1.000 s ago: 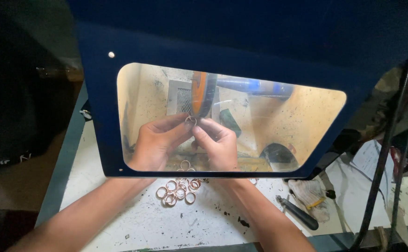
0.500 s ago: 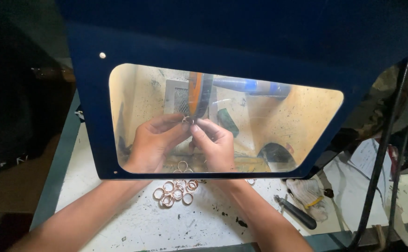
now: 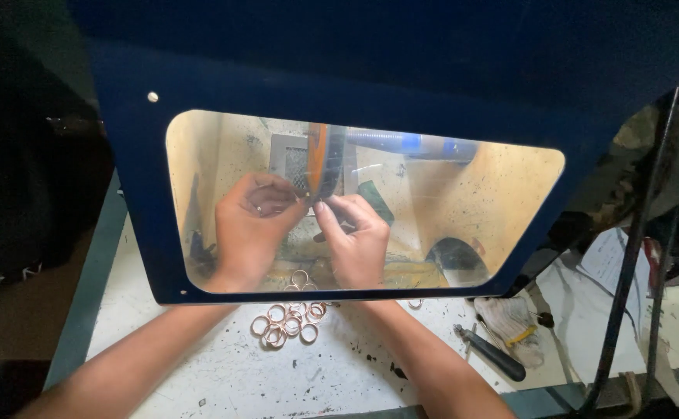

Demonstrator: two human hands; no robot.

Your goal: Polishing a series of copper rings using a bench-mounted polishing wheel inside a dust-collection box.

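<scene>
1. At the far left we see a dark floor, then the grey-blue edge of the bench, whose white top is speckled with dark flecks.
2. A blue guard with a clear window stands over the bench; we look through the window at both hands.
3. Our left hand is behind the window, fingers curled in and pinched around something small at the fingertips. It may be a ring, but we cannot tell for sure through the glare.
4. Just right of that hand an orange wheel stands on edge, with a grey plate behind it. Both sets of fingertips meet right at the wheel's lower edge.
5. Our right hand is likewise closed, thumb and forefinger pinched together against the left fingertips; what it grips is too small to make out.
6. Below the hands, between our forearms, a heap of copper-coloured rings lies on the bench, partly under the guard's lower edge. One more ring lies apart to the right.
7. Behind the wheel a blue tube runs to the right.
8. Further right a dark round shape sits inside the window.
9. On the bench outside lie a black-handled tool and a dirty glove, just beside each other.
10. At the far right a thin dark rod slants down past papers.
</scene>
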